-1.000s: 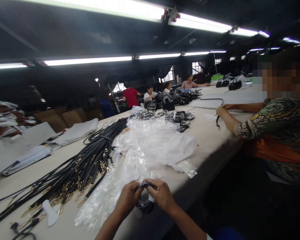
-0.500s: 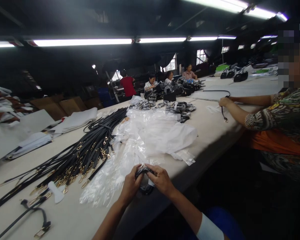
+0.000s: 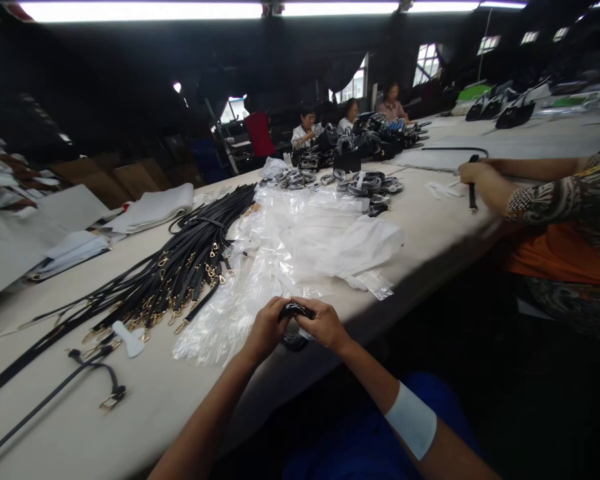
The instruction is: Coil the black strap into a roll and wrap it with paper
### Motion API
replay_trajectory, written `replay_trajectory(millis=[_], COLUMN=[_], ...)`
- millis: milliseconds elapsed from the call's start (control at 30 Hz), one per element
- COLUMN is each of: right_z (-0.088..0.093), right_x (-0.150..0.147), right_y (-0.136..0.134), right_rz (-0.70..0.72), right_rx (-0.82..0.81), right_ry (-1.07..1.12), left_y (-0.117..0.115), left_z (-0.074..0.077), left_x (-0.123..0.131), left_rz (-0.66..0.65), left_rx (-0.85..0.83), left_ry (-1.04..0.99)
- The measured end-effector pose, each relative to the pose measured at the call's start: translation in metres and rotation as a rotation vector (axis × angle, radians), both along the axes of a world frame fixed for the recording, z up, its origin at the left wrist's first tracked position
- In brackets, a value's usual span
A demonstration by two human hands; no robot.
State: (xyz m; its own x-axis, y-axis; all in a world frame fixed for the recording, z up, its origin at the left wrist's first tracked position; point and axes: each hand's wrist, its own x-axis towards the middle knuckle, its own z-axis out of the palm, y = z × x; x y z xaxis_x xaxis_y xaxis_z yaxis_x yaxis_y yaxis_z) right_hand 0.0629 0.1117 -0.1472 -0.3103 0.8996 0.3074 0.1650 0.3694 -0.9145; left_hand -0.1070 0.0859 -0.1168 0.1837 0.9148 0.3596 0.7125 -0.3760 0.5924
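At the table's near edge, my left hand (image 3: 266, 328) and my right hand (image 3: 326, 325) are closed on a coiled black strap (image 3: 297, 310). Its upper part is shiny and arches between my fingertips; a lower loop hangs below my hands. Whether clear plastic wraps it, I cannot tell. Just beyond my fingers lies a spread of clear plastic bags (image 3: 260, 277). A large bundle of black straps (image 3: 195, 260) with gold clasps stretches to the left of the bags.
A white spoon-shaped piece (image 3: 129, 339) and a short buckled strap (image 3: 111, 373) lie front left. Coiled straps (image 3: 367, 183) and black bags (image 3: 347, 160) are piled farther back. At the right, a co-worker's hands (image 3: 480, 177) hold a black strap. More people sit behind the piles.
The view has tilted down, so the scene sits higher. My hands still hold the coiled strap, its top now arched more plainly between them. The co-worker's strap end has shifted.
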Motion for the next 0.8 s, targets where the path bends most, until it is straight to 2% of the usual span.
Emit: replay_trajectory(millis=[167, 333, 633, 800], right_z=[0.001, 0.002, 0.004, 0.005], right_x=[-0.003, -0.004, -0.002, -0.002], right_y=[-0.001, 0.000, 0.005, 0.007], right_rz=[-0.047, -0.050, -0.031, -0.025], right_rx=[0.005, 0.011, -0.022, -0.061], right_ry=[-0.008, -0.046, -0.108, -0.105], left_y=[-0.009, -0.007, 0.009, 0.013], left_z=[-0.001, 0.001, 0.006, -0.003], left_x=[0.003, 0.000, -0.010, -0.014], left_rz=[0.074, 0.050, -0.077, -0.018], left_rx=[0.021, 0.002, -0.113, -0.214], left_ry=[0.069, 0.090, -0.034, -0.125])
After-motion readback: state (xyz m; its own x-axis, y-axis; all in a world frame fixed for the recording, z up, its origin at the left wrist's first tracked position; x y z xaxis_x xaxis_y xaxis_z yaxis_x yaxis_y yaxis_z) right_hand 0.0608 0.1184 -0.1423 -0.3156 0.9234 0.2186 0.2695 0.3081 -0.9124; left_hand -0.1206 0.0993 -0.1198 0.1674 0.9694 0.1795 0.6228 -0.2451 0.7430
